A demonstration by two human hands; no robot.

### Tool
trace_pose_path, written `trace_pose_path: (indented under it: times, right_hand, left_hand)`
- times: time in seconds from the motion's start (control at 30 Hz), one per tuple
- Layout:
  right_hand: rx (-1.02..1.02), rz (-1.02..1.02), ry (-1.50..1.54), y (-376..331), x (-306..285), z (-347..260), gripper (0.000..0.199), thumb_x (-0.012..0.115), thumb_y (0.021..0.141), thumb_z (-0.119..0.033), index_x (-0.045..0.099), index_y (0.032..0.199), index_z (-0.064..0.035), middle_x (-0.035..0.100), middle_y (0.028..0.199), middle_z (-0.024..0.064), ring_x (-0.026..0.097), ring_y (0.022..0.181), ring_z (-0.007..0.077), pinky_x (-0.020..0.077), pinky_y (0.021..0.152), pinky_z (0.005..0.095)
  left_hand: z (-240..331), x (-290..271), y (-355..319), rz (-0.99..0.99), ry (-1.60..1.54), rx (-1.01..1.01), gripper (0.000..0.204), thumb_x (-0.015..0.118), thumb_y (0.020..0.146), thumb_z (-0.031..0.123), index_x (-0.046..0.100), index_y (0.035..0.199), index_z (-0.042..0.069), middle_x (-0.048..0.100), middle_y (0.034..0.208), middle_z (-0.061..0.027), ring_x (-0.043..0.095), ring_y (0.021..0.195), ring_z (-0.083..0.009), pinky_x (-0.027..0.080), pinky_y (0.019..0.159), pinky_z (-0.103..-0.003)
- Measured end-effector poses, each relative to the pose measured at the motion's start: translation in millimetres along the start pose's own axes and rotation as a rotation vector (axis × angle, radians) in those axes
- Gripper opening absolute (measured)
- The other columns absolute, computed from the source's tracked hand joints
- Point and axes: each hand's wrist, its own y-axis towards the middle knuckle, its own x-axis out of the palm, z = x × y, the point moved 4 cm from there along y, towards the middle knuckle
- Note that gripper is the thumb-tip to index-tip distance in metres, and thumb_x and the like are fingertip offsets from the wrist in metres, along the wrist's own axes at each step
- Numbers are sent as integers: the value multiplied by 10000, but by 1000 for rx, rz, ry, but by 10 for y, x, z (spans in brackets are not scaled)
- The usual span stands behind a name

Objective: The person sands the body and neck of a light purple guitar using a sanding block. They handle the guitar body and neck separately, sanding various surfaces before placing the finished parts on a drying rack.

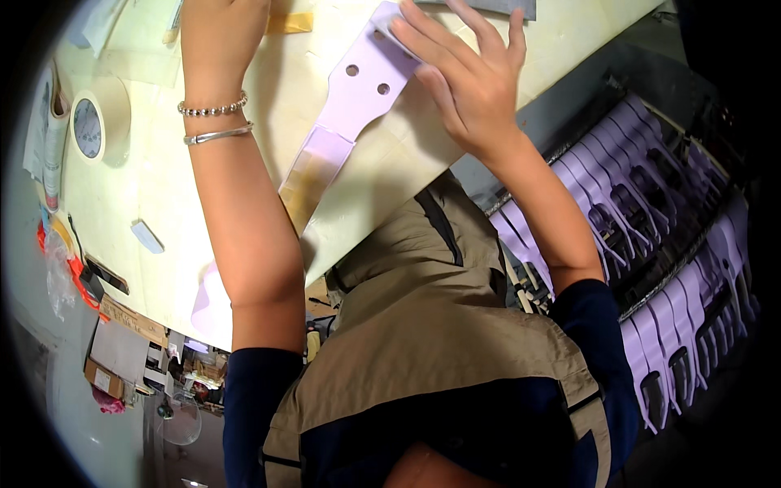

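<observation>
The lilac strip (366, 81) lies flat on the cream surface (163, 187) near its right edge; the right hand (468, 77) presses it, fingers spread open. The left hand's (220, 32) fingers are out of sight.

Setting was a small manufacturing workshop. A pale worktable (163, 187) carried a roll of tape (88, 128) and a flat lilac cut piece (358, 89) with punched holes. Beside the table, racks (651, 211) held many identical lilac parts in rows. Cardboard boxes (122, 342) and loose clutter sat below the table edge on a grey floor.
</observation>
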Motion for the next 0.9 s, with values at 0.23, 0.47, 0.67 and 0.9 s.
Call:
trace_pose_path:
  times: [0.23,0.47,0.67,0.9]
  right_hand:
    - [-95,-30,234,-227,100,-243,626,748,585,-343,639,1191,-234,569,1258,-56,489,1214,230,354,1052,493]
    - [-157,23,52,-256,117,-433,536,772,578,-323,663,1102,-303,582,1213,-92,498,1189,205,243,1094,564]
    - [30,-25,49,-242,113,-573,455,769,626,-299,672,1070,-303,563,1264,-84,441,1256,221,128,1096,635]
    - [93,-11,58,-165,146,-552,492,799,581,-294,675,1058,-306,535,1304,-59,424,1260,252,140,1052,687]
  left_hand:
    - [71,88,-40,-2,37,66,248,623,903,213,613,1029,0,578,687,-18,559,638,-81,454,593,-217]
    - [77,101,-42,-18,88,83,241,618,903,208,619,1021,-2,582,673,-20,559,621,-82,456,582,-228]
    - [103,73,-11,-53,144,-26,255,614,905,216,614,1019,-12,574,658,-21,551,608,-81,442,565,-227]
    - [119,104,-37,-49,90,48,256,615,904,219,611,1021,-9,565,642,-18,546,606,-82,434,565,-229]
